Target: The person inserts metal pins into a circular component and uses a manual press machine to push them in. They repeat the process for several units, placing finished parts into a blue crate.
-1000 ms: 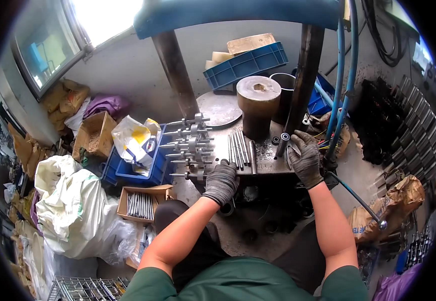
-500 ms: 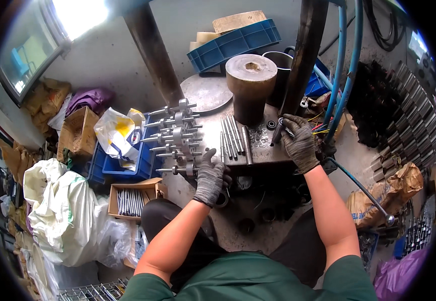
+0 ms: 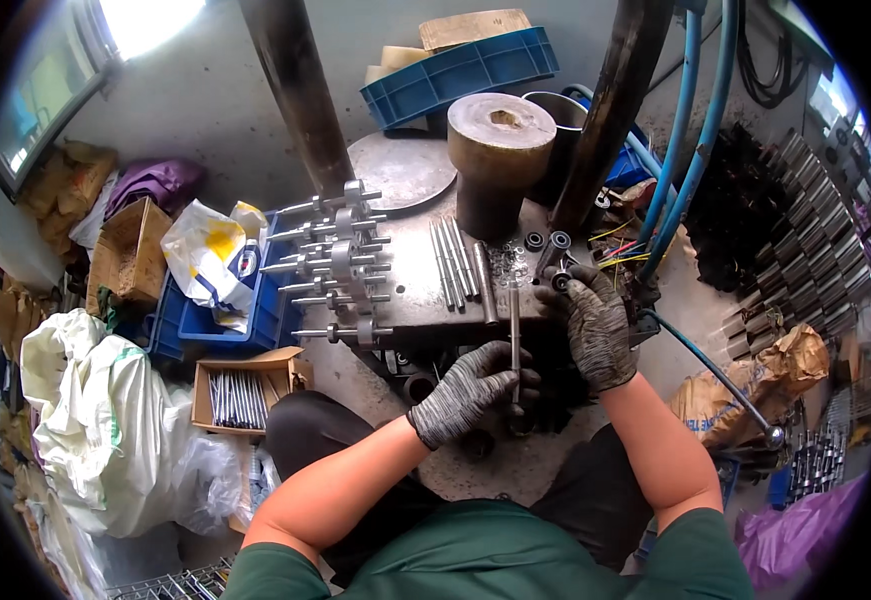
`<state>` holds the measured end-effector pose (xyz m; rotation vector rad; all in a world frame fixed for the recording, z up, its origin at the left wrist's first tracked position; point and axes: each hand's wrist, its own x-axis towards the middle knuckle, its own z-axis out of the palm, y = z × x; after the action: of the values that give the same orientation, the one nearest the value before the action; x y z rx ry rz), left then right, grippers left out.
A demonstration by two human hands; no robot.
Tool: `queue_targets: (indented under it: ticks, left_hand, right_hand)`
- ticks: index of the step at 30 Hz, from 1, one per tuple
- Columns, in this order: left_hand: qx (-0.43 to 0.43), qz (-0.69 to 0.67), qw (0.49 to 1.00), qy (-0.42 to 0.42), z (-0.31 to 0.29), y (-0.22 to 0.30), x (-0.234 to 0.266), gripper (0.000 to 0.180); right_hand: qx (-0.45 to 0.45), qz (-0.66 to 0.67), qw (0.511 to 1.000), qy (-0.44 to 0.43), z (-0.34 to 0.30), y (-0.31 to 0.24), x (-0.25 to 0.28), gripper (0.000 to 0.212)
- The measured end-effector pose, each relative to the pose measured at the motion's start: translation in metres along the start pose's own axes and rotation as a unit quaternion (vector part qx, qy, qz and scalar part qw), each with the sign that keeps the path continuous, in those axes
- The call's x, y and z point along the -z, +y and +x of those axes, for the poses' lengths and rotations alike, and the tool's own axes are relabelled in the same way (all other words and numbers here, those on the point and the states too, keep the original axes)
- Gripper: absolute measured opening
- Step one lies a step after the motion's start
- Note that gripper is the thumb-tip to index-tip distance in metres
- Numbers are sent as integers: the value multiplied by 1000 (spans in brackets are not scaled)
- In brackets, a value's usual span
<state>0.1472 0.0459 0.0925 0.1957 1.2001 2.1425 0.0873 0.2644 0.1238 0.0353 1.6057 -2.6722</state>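
My left hand (image 3: 463,394), in a grey knit glove, is closed round a slim metal shaft (image 3: 514,325) held upright in front of the metal worktable (image 3: 410,305). My right hand (image 3: 600,328), gloved too, pinches a small ball bearing (image 3: 560,282) between thumb and fingers, to the right of the shaft's upper end. Just beyond it a dark tube (image 3: 549,259) stands with another bearing (image 3: 559,240) at its top. Several thin shafts (image 3: 453,262) lie side by side on the table next to a thicker rod (image 3: 484,285). Small rings (image 3: 508,263) are scattered beside them.
Shafts fitted with metal discs (image 3: 343,262) line the table's left edge. A heavy round metal block (image 3: 501,150) stands behind, between two dark posts. Left are a blue bin (image 3: 217,325) and a carton of rods (image 3: 240,398); right, blue hoses (image 3: 703,150) and a lever (image 3: 730,385).
My left hand has moved right from beside the disc-fitted shafts and now holds a shaft upright. My right hand has come slightly nearer, with a bearing at its fingertips.
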Motion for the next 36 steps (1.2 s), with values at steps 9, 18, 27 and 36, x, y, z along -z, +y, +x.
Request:
queue_targets:
  ticks: [9,18,27,36]
  left_hand:
    - [72,69,995,-5,11,-27,-18,32]
    - [45,103,994,-13,16,-30,-20,32]
    - [27,241,969,52,16,-26,-24,31]
    - [-2,223,974,50,11,-27,-23,32]
  right_hand:
    - [-35,-29,998,-48,-25,3,10,28]
    - [-129,27,991,-18,-28,-7,21,30]
    - [-118,7,991,-62,-34,2,19,33]
    - [-20,-206,978,-38,-43,-1,5,35]
